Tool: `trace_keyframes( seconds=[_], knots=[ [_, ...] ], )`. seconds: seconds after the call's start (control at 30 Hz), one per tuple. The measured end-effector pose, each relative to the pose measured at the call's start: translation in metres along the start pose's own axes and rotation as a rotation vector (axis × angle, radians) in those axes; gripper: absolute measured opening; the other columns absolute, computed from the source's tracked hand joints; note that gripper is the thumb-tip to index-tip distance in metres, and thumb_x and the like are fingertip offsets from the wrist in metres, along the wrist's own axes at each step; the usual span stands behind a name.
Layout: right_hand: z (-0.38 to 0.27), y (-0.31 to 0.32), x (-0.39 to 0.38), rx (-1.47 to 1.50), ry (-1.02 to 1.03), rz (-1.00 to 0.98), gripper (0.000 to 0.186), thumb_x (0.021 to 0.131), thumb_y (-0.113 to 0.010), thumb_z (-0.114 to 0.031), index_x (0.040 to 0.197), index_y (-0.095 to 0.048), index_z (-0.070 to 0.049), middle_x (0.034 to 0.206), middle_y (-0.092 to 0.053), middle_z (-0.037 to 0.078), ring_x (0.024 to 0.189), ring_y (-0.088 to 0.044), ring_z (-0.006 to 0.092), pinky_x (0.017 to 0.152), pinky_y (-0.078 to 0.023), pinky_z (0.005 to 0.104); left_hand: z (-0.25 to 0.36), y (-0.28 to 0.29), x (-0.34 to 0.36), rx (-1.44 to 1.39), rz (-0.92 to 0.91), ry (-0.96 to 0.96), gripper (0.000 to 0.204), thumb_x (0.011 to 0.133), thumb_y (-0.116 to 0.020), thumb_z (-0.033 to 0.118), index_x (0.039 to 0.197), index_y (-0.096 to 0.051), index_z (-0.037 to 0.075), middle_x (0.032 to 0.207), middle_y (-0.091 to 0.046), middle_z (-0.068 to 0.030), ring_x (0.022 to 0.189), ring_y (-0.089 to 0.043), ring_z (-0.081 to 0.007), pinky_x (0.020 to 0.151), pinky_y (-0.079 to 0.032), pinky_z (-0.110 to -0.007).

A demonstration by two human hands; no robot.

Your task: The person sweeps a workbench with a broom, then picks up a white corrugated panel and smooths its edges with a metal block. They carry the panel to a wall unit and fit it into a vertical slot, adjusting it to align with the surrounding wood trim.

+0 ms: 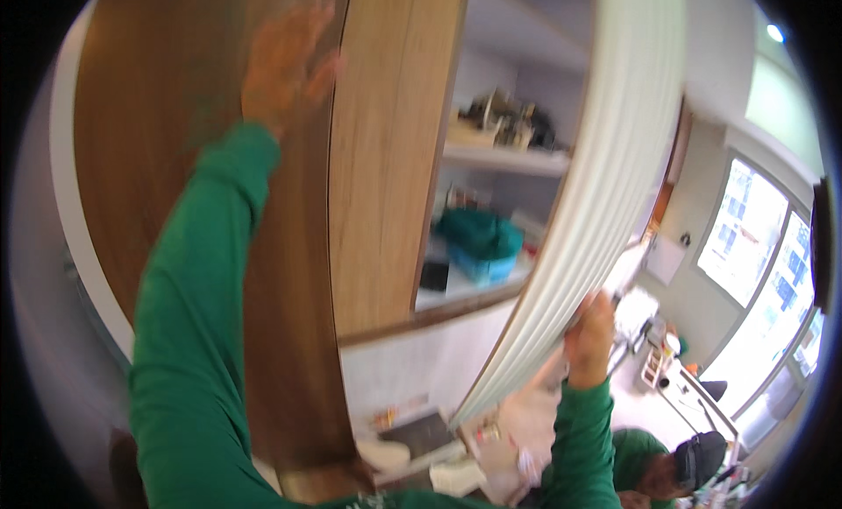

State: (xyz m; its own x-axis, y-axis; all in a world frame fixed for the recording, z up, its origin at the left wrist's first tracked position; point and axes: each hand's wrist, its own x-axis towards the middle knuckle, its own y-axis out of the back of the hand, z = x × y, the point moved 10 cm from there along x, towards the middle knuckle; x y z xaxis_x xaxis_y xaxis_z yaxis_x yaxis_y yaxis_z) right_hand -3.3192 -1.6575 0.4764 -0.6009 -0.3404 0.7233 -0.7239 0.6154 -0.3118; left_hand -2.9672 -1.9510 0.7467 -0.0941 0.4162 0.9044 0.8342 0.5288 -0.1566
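My left hand (285, 66) is raised high, fingers apart, over the dark brown wooden panel (289, 246). Motion blurs it, and I cannot tell whether the palm touches the wood. Low on the right, my right hand (589, 338) is closed on the edge of a long white fluted panel (561, 281), which leans at a slant; some fingers are hidden. Between the two hands, a lighter wooden strip (381, 158) borders an open cabinet with white shelves (504, 158).
A teal cloth bundle (478, 232) on a blue container and assorted small items fill the shelves. Below on the right, a person in green with a dark cap (702, 461) is near a cluttered table (693, 390). Large windows (745, 232) stand farther right.
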Motion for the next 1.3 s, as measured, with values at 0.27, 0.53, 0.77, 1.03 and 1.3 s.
trace_keyframes(
  seconds=[0.27,0.53,0.77,1.03,1.3],
  knots=[
    [0.023,-0.033,-0.066,-0.011,-0.170,-0.120,0.044,0.090,-0.073,-0.032,0.113,-0.064,0.004,0.102,-0.068,0.005,0.092,-0.061,0.0122,0.082,-0.048,0.0271,0.005,0.012,0.006,0.005,-0.062,0.079,0.056,0.095,-0.054,0.040,0.142,-0.046,0.012,0.145,-0.048,-0.0103,0.138,-0.038,-0.0320,0.118,-0.019,-0.052],
    [0.046,-0.041,-0.139,-0.056,-0.392,-0.094,0.034,0.087,-0.076,-0.025,0.101,-0.066,0.004,0.089,-0.068,0.004,0.079,-0.059,0.0110,0.071,-0.048,0.0270,-0.055,0.000,-0.033,-0.705,0.017,0.624,0.035,0.096,-0.053,0.016,0.129,-0.055,0.006,0.126,-0.058,-0.0080,0.124,-0.052,-0.0251,0.109,-0.035,-0.047],
    [0.000,-0.025,-0.207,-0.279,-0.374,0.011,0.024,0.088,-0.070,-0.012,0.106,-0.063,0.002,0.081,-0.062,0.003,0.069,-0.052,0.0102,0.059,-0.044,0.0273,0.032,0.076,-0.098,-1.434,-0.006,0.999,0.050,0.101,-0.050,0.044,0.123,-0.054,-0.001,0.120,-0.061,-0.0136,0.114,-0.058,-0.0255,0.097,-0.047,-0.042],
    [-0.009,0.001,-0.288,-0.393,-0.359,0.264,0.024,0.086,-0.073,-0.019,0.097,-0.064,0.000,0.083,-0.064,0.002,0.077,-0.057,0.0105,0.070,-0.047,0.0276,0.181,0.071,-0.099,-1.704,-0.367,1.155,0.078,0.096,-0.046,0.063,0.140,-0.040,-0.001,0.136,-0.052,-0.0169,0.120,-0.054,-0.0257,0.104,-0.042,-0.040],
    [-0.020,0.022,-0.396,-0.609,-0.523,0.441,0.015,0.077,-0.076,-0.010,0.079,-0.062,-0.003,0.078,-0.059,0.005,0.075,-0.056,0.0156,0.070,-0.045,0.0283,0.266,0.009,-0.121,-2.073,-0.190,1.547,0.050,0.101,-0.047,0.050,0.122,-0.055,0.005,0.109,-0.064,-0.0084,0.098,-0.061,-0.0192,0.085,-0.051,-0.032]
  ],
)
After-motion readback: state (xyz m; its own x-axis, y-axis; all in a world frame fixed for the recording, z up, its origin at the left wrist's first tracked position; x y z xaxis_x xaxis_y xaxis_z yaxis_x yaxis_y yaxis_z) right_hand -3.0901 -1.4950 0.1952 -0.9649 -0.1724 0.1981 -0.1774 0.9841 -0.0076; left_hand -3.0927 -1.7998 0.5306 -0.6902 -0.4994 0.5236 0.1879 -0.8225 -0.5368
